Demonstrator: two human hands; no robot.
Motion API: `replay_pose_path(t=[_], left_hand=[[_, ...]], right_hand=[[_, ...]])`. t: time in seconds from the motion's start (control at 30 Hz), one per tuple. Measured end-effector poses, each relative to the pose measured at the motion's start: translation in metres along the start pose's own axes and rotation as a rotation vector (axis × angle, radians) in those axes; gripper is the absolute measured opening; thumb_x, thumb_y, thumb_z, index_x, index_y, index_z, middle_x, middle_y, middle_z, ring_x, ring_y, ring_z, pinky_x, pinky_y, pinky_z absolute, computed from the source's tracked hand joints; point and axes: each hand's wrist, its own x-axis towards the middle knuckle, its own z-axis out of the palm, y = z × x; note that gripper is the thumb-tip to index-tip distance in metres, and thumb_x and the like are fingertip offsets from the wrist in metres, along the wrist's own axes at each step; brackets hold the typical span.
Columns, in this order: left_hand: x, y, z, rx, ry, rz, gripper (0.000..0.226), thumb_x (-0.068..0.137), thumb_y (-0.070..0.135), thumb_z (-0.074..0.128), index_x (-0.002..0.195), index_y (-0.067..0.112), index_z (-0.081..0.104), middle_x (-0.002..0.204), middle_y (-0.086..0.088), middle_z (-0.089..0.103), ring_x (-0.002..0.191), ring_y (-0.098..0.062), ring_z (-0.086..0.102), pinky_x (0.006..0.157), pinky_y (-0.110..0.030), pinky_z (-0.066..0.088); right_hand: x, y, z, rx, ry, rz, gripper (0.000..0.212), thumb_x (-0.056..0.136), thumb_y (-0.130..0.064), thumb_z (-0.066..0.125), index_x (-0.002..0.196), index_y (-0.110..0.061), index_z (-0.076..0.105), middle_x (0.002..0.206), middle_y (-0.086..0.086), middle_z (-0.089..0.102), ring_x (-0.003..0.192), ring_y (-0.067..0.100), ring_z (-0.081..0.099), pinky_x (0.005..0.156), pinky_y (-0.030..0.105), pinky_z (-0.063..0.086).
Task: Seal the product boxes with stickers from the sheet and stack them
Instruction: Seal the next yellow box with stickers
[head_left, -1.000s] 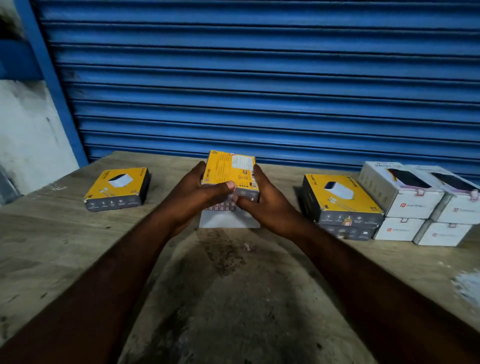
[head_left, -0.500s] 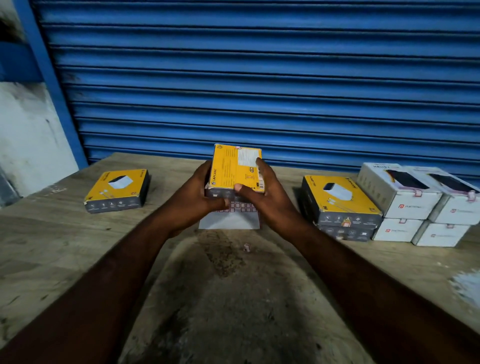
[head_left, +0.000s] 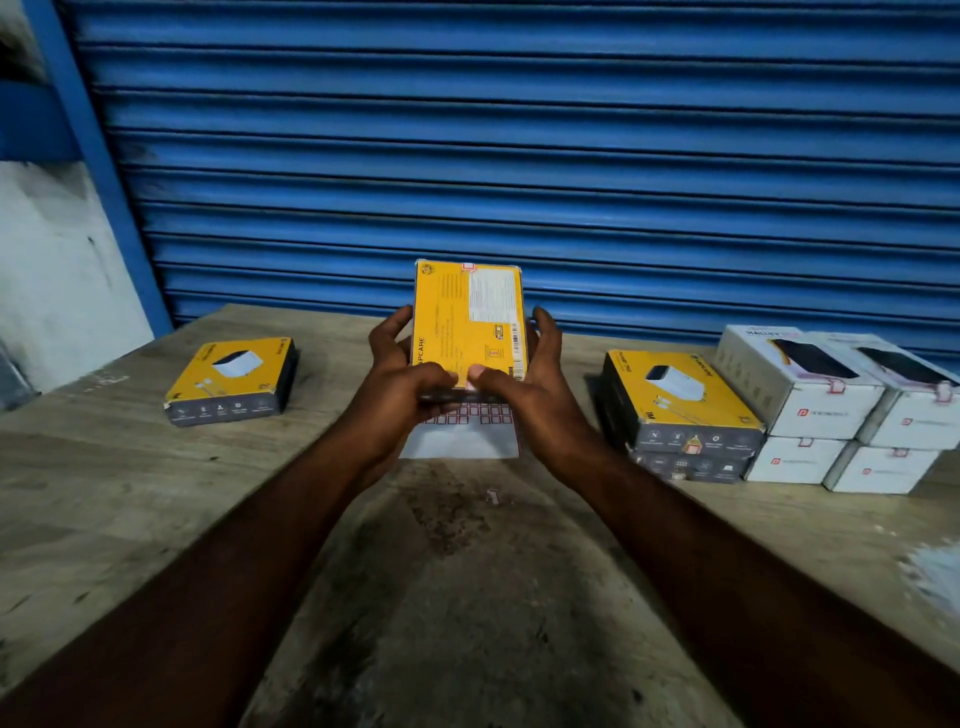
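Left hand (head_left: 400, 384) and right hand (head_left: 530, 384) clasp the yellow box (head_left: 462, 322) mid-frame by its sides; looks light, stiff cardboard. Edges seem the safest hold.

The held yellow box (head_left: 462, 322) is tilted up, back side showing, above the white sticker sheet (head_left: 460, 441). A single yellow box (head_left: 228, 379) lies left; the yellow stack (head_left: 680, 405) and white stacks (head_left: 821, 410) are at right.

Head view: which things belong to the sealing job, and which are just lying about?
Job: held yellow box; left hand; right hand; sticker sheet; lone yellow box; yellow stack; white stacks.
Lying about: small scrap on the table; blue shutter.
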Motion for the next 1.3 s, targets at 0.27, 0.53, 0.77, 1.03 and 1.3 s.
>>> replay_pose_path(t=[0.27,0.53,0.77,1.03,1.3], left_hand=[[0.003,0.000,0.002,-0.044,0.072,-0.009,0.063,0.097,0.016,0.062,0.149,0.021,0.028,0.121,0.002,0.067,0.106,-0.017,0.067,0.097,-0.049,0.053],[0.000,0.011,-0.002,-0.064,0.204,0.178,0.061,0.079,0.053,0.070,0.134,0.037,0.050,0.125,-0.006,0.066,0.102,-0.018,0.070,0.086,-0.040,0.057],[-0.012,0.014,0.001,0.200,0.242,0.428,0.056,0.093,0.021,0.068,0.141,0.015,0.041,0.109,0.012,0.061,0.090,0.012,0.063,0.072,-0.007,0.048],[-0.010,0.009,-0.002,0.320,0.040,0.516,0.074,0.090,0.025,0.066,0.150,0.017,0.024,0.125,0.002,0.057,0.109,-0.007,0.064,0.093,-0.030,0.055],[-0.002,0.020,-0.020,0.367,-0.160,0.490,0.085,0.086,0.003,0.074,0.152,0.017,0.022,0.135,0.001,0.052,0.112,-0.002,0.061,0.089,-0.019,0.053]], right_hand=[[0.002,-0.003,-0.001,0.089,0.043,0.092,0.099,0.075,0.021,0.065,0.152,-0.018,0.017,0.124,0.005,0.053,0.093,0.012,0.062,0.065,0.022,0.058],[-0.007,0.006,0.006,-0.132,-0.065,0.003,0.077,0.061,0.012,0.061,0.118,-0.039,0.045,0.111,-0.012,0.060,0.104,0.012,0.061,0.077,0.038,0.056],[-0.011,0.000,0.010,-0.123,-0.054,0.013,0.061,0.072,0.014,0.060,0.106,-0.035,0.046,0.107,-0.011,0.060,0.098,0.008,0.060,0.082,0.040,0.056],[-0.009,-0.024,0.012,0.125,0.082,-0.018,0.038,0.091,-0.030,0.067,0.122,-0.015,0.050,0.113,0.002,0.069,0.099,0.011,0.069,0.082,0.026,0.056],[0.000,-0.046,0.000,-0.223,0.037,-0.172,0.039,0.090,-0.037,0.068,0.116,-0.017,0.047,0.104,0.002,0.066,0.094,0.014,0.067,0.082,0.034,0.056]])
